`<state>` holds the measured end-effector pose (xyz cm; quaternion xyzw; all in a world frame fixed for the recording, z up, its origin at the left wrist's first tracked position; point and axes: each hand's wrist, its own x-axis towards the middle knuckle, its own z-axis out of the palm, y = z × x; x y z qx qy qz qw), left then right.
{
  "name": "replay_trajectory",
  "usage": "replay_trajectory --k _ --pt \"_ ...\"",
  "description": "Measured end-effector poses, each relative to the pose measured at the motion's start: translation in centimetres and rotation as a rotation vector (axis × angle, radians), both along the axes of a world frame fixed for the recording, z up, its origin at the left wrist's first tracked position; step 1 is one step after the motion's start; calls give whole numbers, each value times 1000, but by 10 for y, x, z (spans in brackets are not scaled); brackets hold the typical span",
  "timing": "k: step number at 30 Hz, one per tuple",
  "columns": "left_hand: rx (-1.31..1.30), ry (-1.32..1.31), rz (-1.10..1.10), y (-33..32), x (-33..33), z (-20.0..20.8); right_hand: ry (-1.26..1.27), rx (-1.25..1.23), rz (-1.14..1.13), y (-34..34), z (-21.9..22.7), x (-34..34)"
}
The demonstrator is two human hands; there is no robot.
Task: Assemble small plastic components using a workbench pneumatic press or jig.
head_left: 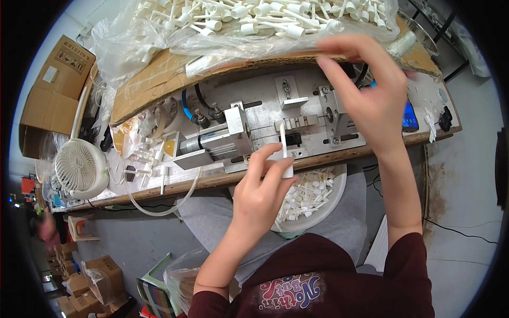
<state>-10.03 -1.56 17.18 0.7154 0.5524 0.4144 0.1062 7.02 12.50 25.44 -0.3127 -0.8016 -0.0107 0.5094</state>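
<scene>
Nearest us, at the bottom centre of the frame, a bowl (339, 197) sits in the lap, tucked just under the table (217, 182) edge. It is well filled with loose white pieces, and we take its place to be chosen so that anything let go at the edge drops in. Above its left side, the left hand (257, 193) holds a stick (283, 139), pinched between thumb and fingers around its wider lower end. We think that low grip is meant to leave the thin stem bare; the stem points up in front of the metal block (303, 123), though we cannot tell whether it touches.

Around the block, at mid-frame, lies the machine (214, 144), fixed to a plate. To the upper right, the right hand (366, 95) is blurred, its thumb and fingers spread wide, and we see nothing between them. It crosses the edge of the cardboard (151, 85), which spans the machine like a shelf, probably to keep the supply within reach. On it, across the top of the frame, a clear bag (124, 42) lies open, heaped with capped sticks (254, 11). At the far upper left stands a box (50, 103); its inside is hidden from us.
</scene>
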Motion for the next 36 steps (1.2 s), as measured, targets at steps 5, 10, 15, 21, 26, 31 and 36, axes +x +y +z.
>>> replay_trajectory --k 5,10,15,21,26,31,36 --pt "159 178 12 15 8 -15 -97 -17 -105 43 15 -30" --pt "161 394 67 23 9 -2 -298 -177 -201 53 22 -39" --pt "131 407 56 29 9 4 -228 -49 -59 54 21 -33" --pt "99 399 73 28 9 6 -95 -437 72 24 36 -29" --pt "87 394 60 29 10 7 31 -833 362 20 27 -11" --pt "97 418 45 28 5 9 200 -755 460 -23 6 6" --pt "-11 101 -83 38 -20 53 -143 -287 209 -61 -33 22"
